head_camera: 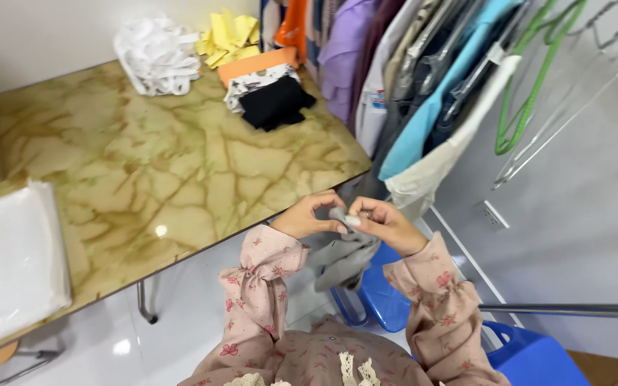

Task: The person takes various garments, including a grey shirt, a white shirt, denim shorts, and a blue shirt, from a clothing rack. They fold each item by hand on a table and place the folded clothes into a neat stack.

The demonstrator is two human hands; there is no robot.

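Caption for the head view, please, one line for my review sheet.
Left hand and right hand pinch a grey garment beside a marble-patterned table and clothes rack.

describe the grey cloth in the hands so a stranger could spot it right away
Start at the yellow marbled table and go past its near right corner, beside the clothes rack. There the left hand and right hand pinch the grey cloth at its top. Unlike the folded pieces on the table, it hangs limp in the air.

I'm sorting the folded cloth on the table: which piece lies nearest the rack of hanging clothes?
The black cloth, at the table's far right edge beside the rack; the white and yellow piles sit farther back.
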